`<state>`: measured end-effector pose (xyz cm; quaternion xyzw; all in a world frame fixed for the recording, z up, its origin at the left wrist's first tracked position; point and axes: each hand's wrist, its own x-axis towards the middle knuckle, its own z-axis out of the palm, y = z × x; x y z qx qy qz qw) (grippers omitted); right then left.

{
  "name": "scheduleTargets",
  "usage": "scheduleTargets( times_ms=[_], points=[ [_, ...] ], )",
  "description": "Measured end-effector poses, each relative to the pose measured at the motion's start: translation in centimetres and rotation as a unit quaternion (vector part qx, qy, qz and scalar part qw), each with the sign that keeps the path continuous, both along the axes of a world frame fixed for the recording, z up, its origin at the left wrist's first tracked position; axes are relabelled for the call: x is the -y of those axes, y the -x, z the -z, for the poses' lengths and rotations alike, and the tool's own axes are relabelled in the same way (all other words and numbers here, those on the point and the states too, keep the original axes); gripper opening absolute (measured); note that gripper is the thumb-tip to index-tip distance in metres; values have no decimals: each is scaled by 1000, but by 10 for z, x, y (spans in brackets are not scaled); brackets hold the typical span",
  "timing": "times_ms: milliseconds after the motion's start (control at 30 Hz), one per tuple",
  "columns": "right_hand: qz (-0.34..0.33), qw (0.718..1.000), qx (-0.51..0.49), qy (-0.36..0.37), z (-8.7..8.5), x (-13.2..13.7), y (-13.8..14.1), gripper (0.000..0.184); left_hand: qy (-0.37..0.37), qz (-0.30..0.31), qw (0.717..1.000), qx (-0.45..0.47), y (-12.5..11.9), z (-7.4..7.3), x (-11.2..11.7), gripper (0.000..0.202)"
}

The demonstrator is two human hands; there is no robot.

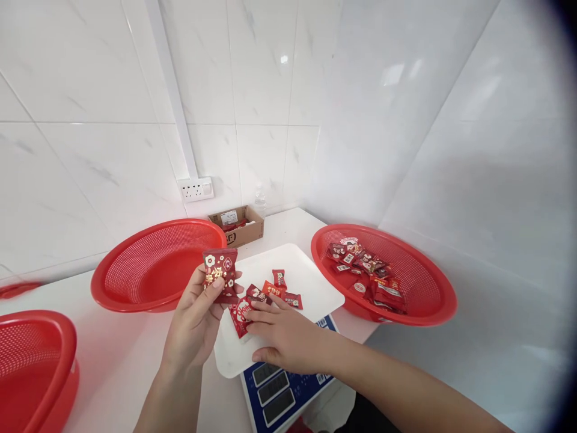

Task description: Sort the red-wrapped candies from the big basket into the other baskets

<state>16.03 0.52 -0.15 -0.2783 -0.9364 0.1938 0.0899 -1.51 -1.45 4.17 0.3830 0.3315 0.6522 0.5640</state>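
Note:
My left hand [198, 319] is closed on a small red packet [220, 273] with gold print, held upright above the left edge of a white scale tray [311, 276]. My right hand [283, 334] lies on the tray, its fingertips touching a red wrapped candy [238, 314]. Several more red candies [277, 290] lie loose in the middle of the tray. The tray sits on a blue-and-white scale [279, 391] with dark displays facing me.
A red mesh basket [424, 294] at the right holds several wrapped candies. An empty red basket [153, 267] stands at the left, and another red basket [31, 361] at the near left. An open cardboard box [243, 227] and a wall socket [196, 189] are at the back.

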Motion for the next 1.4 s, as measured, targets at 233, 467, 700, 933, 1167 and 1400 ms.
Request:
scheduleTargets(
  times_ms=[233, 467, 700, 933, 1167, 1400],
  points=[
    [27, 999, -6, 28, -3, 4, -37, 38, -2, 4, 1000, -9, 0, 0, 1, 24],
    [73, 997, -31, 18, -3, 4, -44, 33, 5, 12, 1000, -10, 1, 2, 1, 25],
    [41, 999, -4, 21, 5, 4, -27, 59, 8, 10, 1000, -12, 1, 4, -1, 26],
    [115, 992, -39, 32, -6, -8, -40, 51, 9, 22, 1000, -12, 1, 5, -2, 25],
    [246, 969, -1, 31, -1, -43, -53, 57, 13, 30, 999, -13, -1, 5, -3, 27],
    [209, 977, -12, 43, 11, -47, -50, 50, 11, 31, 999, -15, 0, 5, -4, 26]
  ],
)
